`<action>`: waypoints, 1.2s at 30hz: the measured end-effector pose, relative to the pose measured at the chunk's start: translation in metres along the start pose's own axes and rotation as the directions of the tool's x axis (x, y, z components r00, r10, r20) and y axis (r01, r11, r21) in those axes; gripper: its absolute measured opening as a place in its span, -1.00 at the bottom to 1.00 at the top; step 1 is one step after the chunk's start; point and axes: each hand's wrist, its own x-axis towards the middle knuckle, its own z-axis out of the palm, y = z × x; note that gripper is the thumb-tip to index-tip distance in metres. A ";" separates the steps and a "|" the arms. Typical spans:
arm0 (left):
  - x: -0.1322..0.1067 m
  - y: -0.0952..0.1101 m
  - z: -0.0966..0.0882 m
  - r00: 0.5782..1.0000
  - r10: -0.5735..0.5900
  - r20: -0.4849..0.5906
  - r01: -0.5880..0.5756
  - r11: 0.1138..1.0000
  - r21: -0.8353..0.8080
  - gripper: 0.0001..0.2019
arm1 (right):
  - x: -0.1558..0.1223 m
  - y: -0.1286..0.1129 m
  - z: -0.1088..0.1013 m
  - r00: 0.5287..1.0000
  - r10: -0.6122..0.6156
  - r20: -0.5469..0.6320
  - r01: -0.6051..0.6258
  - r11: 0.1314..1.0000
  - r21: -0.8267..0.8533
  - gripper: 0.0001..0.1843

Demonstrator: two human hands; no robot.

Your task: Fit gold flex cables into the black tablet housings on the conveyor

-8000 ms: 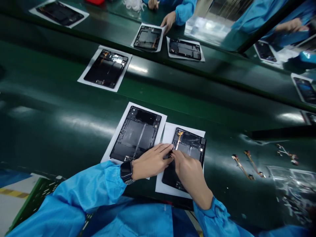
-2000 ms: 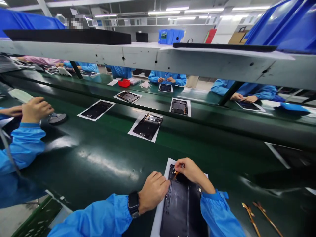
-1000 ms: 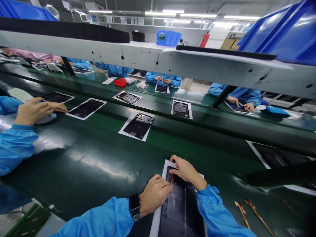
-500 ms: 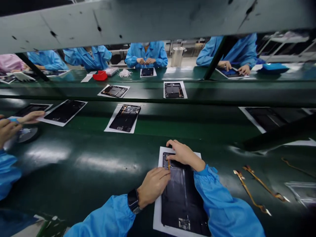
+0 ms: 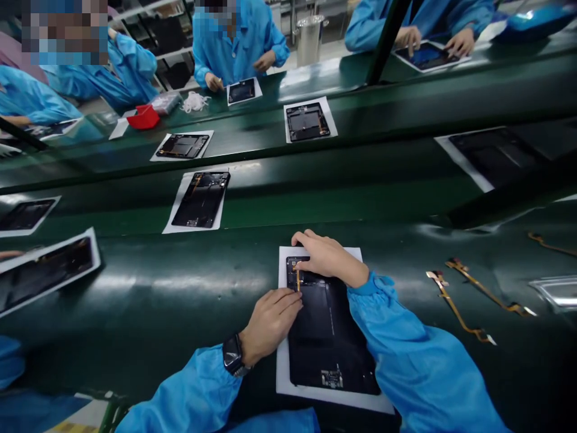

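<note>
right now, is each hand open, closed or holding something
Left hand: at the lower end of the orange ribbon cable; whether it pinches it cannot be told.
Right hand: open, thumb spread, near the cable's upper end.

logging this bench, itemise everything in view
Tablet housings: at least nine, black, about the bench
Paper sheets: several, white, beneath housings
Ribbon cable: one, orange, between hands
Loose cables: three, orange, bench's right side
Tray: one, red, far side
Tangled bundle: one, white, far side
Bin: one, silvery, behind far side
Bench surfaces: several, green, throughout
Co-workers: at least four, blue-sleeved, far side
Watch: one, black, left wrist
Left hand: one, bare, ribbon's lower end
Right hand: one, bare, upper end
</note>
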 end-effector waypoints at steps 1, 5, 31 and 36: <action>0.001 0.000 -0.001 1.000 0.000 0.003 0.000 1.000 0.000 -0.82 | 0.000 0.000 0.000 1.000 0.000 -0.001 0.000 1.000 0.001 -0.54; 0.003 0.001 -0.002 1.000 -0.007 0.013 0.007 1.000 0.013 -0.83 | 0.001 0.001 0.000 1.000 -0.001 -0.004 0.001 1.000 0.008 -0.54; 0.008 -0.011 -0.022 0.989 -0.028 0.146 0.028 1.000 0.005 -0.72 | -0.021 -0.014 -0.027 0.995 -0.099 -0.030 0.101 0.993 0.062 -0.68; 0.011 -0.011 -0.028 0.961 0.028 0.274 -0.040 0.998 0.038 -0.67 | -0.044 -0.027 -0.040 0.977 -0.206 0.051 0.202 0.976 0.075 -0.68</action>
